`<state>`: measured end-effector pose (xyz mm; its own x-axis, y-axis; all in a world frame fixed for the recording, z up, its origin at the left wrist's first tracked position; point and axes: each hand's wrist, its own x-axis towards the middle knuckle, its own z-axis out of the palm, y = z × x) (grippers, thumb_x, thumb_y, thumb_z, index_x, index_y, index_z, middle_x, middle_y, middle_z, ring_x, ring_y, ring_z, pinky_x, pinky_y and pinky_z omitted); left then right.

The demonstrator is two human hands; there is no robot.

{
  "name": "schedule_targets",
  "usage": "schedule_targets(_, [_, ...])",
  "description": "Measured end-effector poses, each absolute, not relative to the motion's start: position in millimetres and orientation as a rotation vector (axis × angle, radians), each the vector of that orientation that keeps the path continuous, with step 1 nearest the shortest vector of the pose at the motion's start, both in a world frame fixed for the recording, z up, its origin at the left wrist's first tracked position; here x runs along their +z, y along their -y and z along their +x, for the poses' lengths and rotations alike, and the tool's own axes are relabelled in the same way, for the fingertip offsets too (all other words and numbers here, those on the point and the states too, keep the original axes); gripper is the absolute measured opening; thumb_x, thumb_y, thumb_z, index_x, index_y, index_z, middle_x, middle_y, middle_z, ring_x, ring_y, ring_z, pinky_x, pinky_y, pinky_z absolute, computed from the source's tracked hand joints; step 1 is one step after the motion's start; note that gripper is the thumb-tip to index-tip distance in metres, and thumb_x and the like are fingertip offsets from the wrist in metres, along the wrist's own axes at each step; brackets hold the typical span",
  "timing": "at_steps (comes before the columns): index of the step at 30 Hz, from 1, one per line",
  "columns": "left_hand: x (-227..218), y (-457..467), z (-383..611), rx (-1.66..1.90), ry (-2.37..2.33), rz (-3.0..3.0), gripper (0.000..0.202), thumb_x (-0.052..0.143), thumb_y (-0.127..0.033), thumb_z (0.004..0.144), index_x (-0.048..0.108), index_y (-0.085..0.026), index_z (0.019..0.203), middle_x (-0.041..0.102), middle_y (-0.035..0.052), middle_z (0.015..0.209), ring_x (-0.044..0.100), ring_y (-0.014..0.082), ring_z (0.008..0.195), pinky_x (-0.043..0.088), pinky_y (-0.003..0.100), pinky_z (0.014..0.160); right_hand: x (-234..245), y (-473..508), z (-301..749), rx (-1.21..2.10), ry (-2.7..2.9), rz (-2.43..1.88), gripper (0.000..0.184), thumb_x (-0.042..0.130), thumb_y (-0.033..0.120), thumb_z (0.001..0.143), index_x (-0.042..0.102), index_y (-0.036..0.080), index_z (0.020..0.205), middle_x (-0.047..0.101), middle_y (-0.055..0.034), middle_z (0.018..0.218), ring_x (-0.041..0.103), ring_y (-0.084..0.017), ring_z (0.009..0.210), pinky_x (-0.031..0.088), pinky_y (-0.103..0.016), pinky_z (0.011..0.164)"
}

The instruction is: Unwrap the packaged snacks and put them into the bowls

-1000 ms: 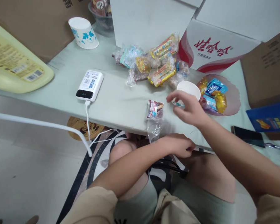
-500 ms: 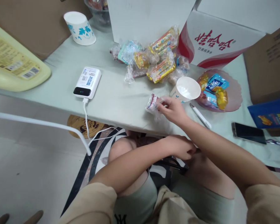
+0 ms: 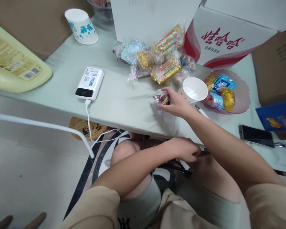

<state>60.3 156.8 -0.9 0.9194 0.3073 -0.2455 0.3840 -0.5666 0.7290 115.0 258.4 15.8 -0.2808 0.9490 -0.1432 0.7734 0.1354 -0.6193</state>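
My right hand (image 3: 177, 103) pinches a small wrapped snack packet (image 3: 160, 100) and lifts it just off the pale table (image 3: 119, 101), beside a white paper cup (image 3: 194, 90). My left hand (image 3: 184, 149) rests curled below the table's front edge, over my lap; what its fingers hold, if anything, is hidden. A pile of wrapped snacks (image 3: 157, 60) lies further back. A pink dish (image 3: 243, 95) with several wrapped sweets sits to the right of the cup.
A white power bank (image 3: 90, 82) with a cable lies at left, an upturned paper cup (image 3: 81, 26) behind it. A yellow container (image 3: 14, 66) lies far left. Cardboard boxes (image 3: 219, 41) line the back. A phone (image 3: 256, 135), pen (image 3: 201, 111) and blue booklet (image 3: 276, 116) lie right.
My right hand moved from the cup down to the snack packet, closed on it and raised it slightly toward the cup. The left hand stayed under the table edge.
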Motion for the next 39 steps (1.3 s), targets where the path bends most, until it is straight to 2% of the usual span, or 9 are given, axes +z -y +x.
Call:
schedule_targets(8, [-7.1, -173.6, 44.3, 0.242, -0.697, 1.922, 0.019, 0.054, -0.028, 0.085, 0.068, -0.018, 0.091, 0.072, 0.0043, 0.087, 0.064, 0.0173, 0.076, 0.049, 0.031, 0.073, 8.8, -200.6, 192.6, 0.958, 1.199, -1.282, 0.042, 0.071, 0.046, 0.07, 0.055, 0.029, 0.105, 0.064, -0.0012, 0.092, 0.064, -0.021, 0.08, 0.056, -0.036, 0.071])
schedule_targets(12, [-17.4, -183.2, 46.7, 0.669, -0.858, 1.553, 0.067, 0.075, -0.045, 0.076, 0.052, -0.018, 0.133, 0.062, 0.0146, 0.131, 0.063, 0.0244, 0.109, 0.053, 0.036, 0.088, -12.8, -178.9, 213.2, 0.956, 0.995, -1.26, 0.037, 0.062, 0.049, 0.08, 0.054, 0.027, 0.108, 0.064, -0.0088, 0.107, 0.065, -0.024, 0.093, 0.057, -0.038, 0.08])
schedule_targets(15, [-27.3, -190.0, 60.9, 0.894, -0.743, 1.416, 0.087, 0.078, -0.056, 0.071, 0.04, -0.023, 0.142, 0.047, 0.0155, 0.15, 0.052, 0.0284, 0.131, 0.05, 0.039, 0.102, -30.1, -170.6, 210.0, 0.898, 1.072, -1.356, 0.041, 0.053, 0.052, 0.089, 0.049, 0.026, 0.121, 0.062, -0.0109, 0.119, 0.065, -0.025, 0.103, 0.056, -0.044, 0.089])
schedule_targets(19, [-34.5, -201.9, 79.5, 1.076, -0.795, 1.25, 0.082, 0.078, -0.061, 0.07, 0.045, -0.022, 0.133, 0.058, 0.0131, 0.138, 0.058, 0.0279, 0.125, 0.048, 0.04, 0.105, -36.2, -167.0, 216.6, 0.809, 1.241, -1.35, 0.045, 0.042, 0.054, 0.095, 0.048, 0.026, 0.13, 0.056, -0.0117, 0.133, 0.056, -0.026, 0.124, 0.048, -0.047, 0.105])
schedule_targets(23, [-28.9, -209.4, 82.9, 0.805, -0.733, 1.085, 0.08, 0.085, -0.056, 0.061, 0.052, -0.02, 0.125, 0.068, 0.0123, 0.12, 0.067, 0.0263, 0.108, 0.054, 0.038, 0.092, -26.4, -165.8, 241.4, 0.75, 1.307, -1.299, 0.057, 0.059, 0.056, 0.086, 0.047, 0.026, 0.133, 0.05, -0.0138, 0.142, 0.051, -0.029, 0.13, 0.047, -0.046, 0.105])
schedule_targets(27, [-22.8, -206.1, 81.9, 0.628, -0.762, 1.099, 0.092, 0.09, -0.047, 0.059, 0.044, -0.025, 0.135, 0.065, 0.011, 0.121, 0.068, 0.024, 0.103, 0.056, 0.036, 0.087, -21.3, -166.7, 255.3, 0.99, 1.229, -1.373, 0.038, 0.069, 0.05, 0.079, 0.059, 0.023, 0.105, 0.067, -0.0058, 0.102, 0.066, -0.021, 0.089, 0.056, -0.037, 0.08])
schedule_targets(30, [-26.1, -202.9, 84.3, 0.811, -0.906, 1.193, 0.09, 0.086, -0.048, 0.065, 0.037, -0.031, 0.139, 0.059, 0.0094, 0.127, 0.067, 0.0209, 0.102, 0.056, 0.036, 0.089, -25.3, -168.0, 254.9, 1.112, 0.955, -1.362, 0.033, 0.067, 0.051, 0.081, 0.052, 0.024, 0.089, 0.058, 0.0033, 0.075, 0.057, -0.014, 0.062, 0.052, -0.028, 0.058])
schedule_targets(35, [-34.4, -201.5, 89.8, 1.012, -0.909, 1.437, 0.073, 0.076, -0.055, 0.076, 0.041, -0.034, 0.136, 0.05, 0.0085, 0.138, 0.061, 0.0217, 0.113, 0.054, 0.038, 0.095, -38.5, -171.9, 240.6, 1.136, 0.743, -1.185, 0.045, 0.065, 0.058, 0.081, 0.034, 0.026, 0.079, 0.047, 0.0063, 0.069, 0.052, -0.012, 0.06, 0.049, -0.024, 0.055])
schedule_targets(39, [-32.9, -202.2, 88.8, 1.067, -0.971, 1.586, 0.056, 0.069, -0.055, 0.082, 0.051, -0.029, 0.128, 0.052, 0.0085, 0.137, 0.059, 0.0228, 0.116, 0.055, 0.034, 0.09, -44.0, -173.3, 227.0, 1.091, 0.872, -1.239, 0.036, 0.056, 0.055, 0.087, 0.038, 0.025, 0.081, 0.05, 0.0027, 0.073, 0.056, -0.015, 0.07, 0.052, -0.028, 0.063])
